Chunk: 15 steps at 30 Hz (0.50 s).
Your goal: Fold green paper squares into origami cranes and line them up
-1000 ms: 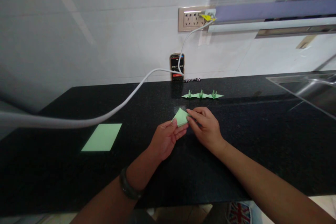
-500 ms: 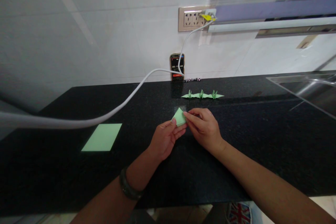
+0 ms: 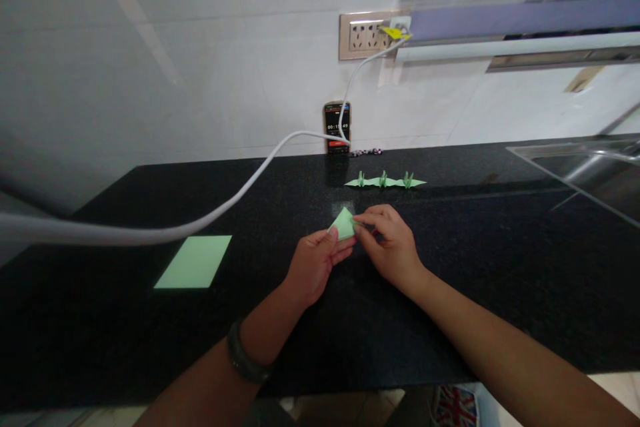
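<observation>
Holding folded paper (image 3: 343, 224); sink (image 3: 597, 170) — far right

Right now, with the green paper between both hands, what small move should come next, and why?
Perhaps the right hand should press gently along the edge of the folded green paper that it pinches: the left hand grips the opposite side, so the paper looks steady enough for that. The finer creases are too small to make out.

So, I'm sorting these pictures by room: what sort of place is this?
Probably a kitchen: a dark counter runs along a pale wall, with what looks like a metal sink set into its right end.
</observation>
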Each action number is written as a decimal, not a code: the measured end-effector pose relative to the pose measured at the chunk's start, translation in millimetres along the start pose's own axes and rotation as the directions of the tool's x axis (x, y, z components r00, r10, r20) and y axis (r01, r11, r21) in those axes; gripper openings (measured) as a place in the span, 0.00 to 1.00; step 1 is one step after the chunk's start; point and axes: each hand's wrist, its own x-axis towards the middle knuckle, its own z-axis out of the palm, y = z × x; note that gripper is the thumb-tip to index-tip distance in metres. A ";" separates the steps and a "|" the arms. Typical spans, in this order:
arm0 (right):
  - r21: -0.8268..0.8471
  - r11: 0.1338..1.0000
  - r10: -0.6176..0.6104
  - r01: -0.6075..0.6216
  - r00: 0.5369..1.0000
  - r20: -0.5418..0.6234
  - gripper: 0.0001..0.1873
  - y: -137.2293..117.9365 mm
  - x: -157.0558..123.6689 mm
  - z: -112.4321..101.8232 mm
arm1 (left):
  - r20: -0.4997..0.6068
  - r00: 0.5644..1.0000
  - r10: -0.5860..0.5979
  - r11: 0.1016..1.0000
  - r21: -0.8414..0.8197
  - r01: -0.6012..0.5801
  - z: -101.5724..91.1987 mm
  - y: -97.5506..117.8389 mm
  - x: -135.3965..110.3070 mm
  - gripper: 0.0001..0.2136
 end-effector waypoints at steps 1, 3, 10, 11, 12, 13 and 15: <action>0.032 0.999 0.030 -0.030 1.000 0.002 0.10 -0.9 0.1 0.3 | 0.002 1.000 0.008 1.000 0.024 -0.008 -0.2 -0.3 -0.1 0.10; 0.074 0.995 0.062 -0.062 0.998 0.006 0.08 -2.3 0.3 0.3 | 0.002 1.000 0.023 0.997 0.070 -0.023 -0.7 -1.0 -0.2 0.11; -0.003 0.999 0.034 -0.034 0.999 0.002 0.08 -3.0 0.8 -1.9 | 0.021 0.997 0.077 0.982 0.171 -0.079 -2.0 -3.3 -0.3 0.13; -0.017 0.999 0.029 -0.029 1.000 0.000 0.08 -3.2 0.8 -2.0 | 0.022 0.996 0.084 0.980 0.182 -0.087 -2.1 -3.5 -0.5 0.14; -0.022 0.999 0.026 -0.026 1.000 0.000 0.08 -3.3 0.8 -2.0 | 0.022 0.996 0.089 0.977 0.191 -0.091 -2.1 -3.6 -0.6 0.14; -0.021 1.000 0.022 -0.022 1.000 0.003 0.08 -3.5 0.7 -1.9 | 0.021 0.996 0.092 0.976 0.197 -0.094 -2.0 -3.6 -0.6 0.14; -0.013 1.000 0.013 -0.013 1.000 0.014 0.08 -3.6 0.6 -1.6 | 0.019 0.995 0.096 0.975 0.201 -0.097 -1.8 -3.6 -0.6 0.14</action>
